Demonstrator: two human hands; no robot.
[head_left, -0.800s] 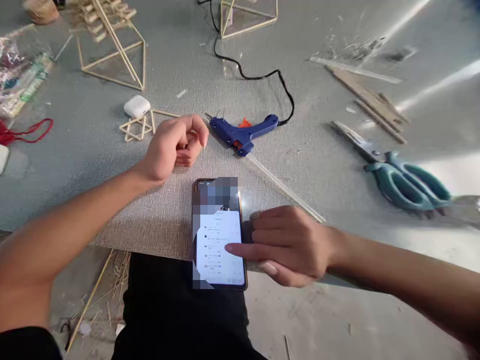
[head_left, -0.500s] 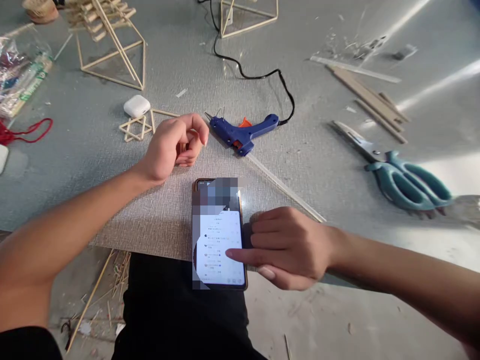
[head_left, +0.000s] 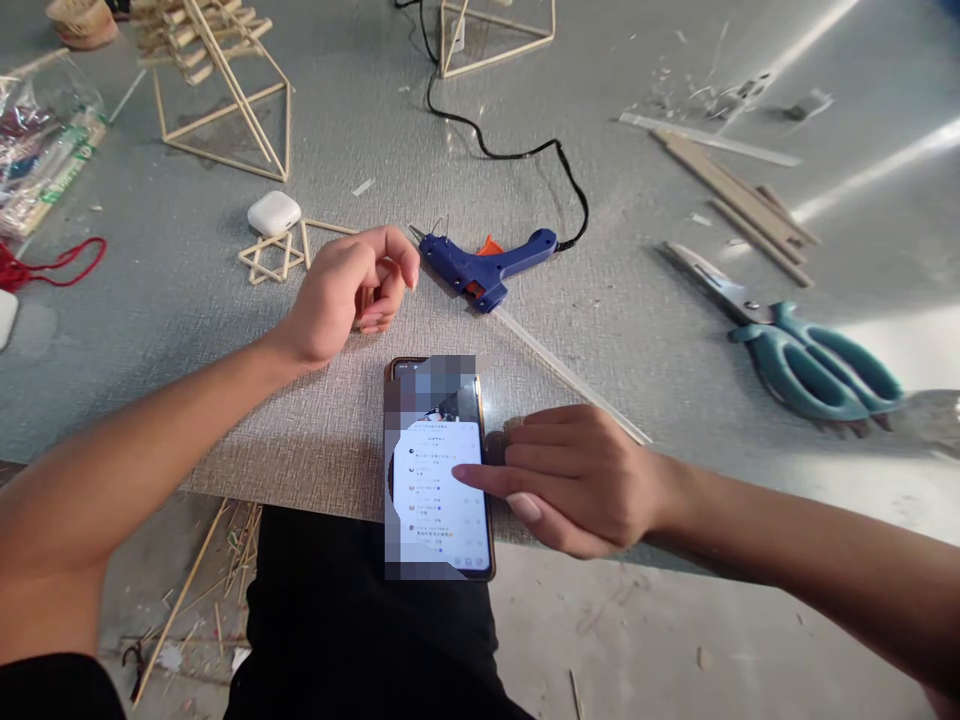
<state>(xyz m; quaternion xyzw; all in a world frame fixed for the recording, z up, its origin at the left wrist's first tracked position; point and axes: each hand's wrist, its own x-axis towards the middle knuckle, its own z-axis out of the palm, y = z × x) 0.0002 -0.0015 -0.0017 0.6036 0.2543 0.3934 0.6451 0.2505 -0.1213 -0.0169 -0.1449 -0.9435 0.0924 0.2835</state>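
A smartphone [head_left: 442,500] with a lit screen lies at the table's front edge, partly blurred by pixelation. My right hand [head_left: 574,480] stretches its index finger onto the screen, which shows a list of small text lines; the other fingers are curled and hold nothing. Resting on the table beyond the phone, my left hand [head_left: 352,290] is loosely curled, its fingers slightly apart with nothing visible in them. Just right of its fingertips lies a blue glue gun [head_left: 487,265] with a clear glue stick [head_left: 574,375] sticking out of its back. Small joined wooden sticks [head_left: 274,258] are left of that hand.
Teal-handled scissors [head_left: 817,360] lie at the right, near flat wooden strips [head_left: 735,195]. A white earbud case [head_left: 274,213], a stick-built frame [head_left: 225,150] and a plastic bag [head_left: 45,150] are at the left. The glue gun's black cord [head_left: 495,153] runs to the back.
My right index finger has slid a little up the screen, and the text list has scrolled upward with it. My left hand has hardly moved.
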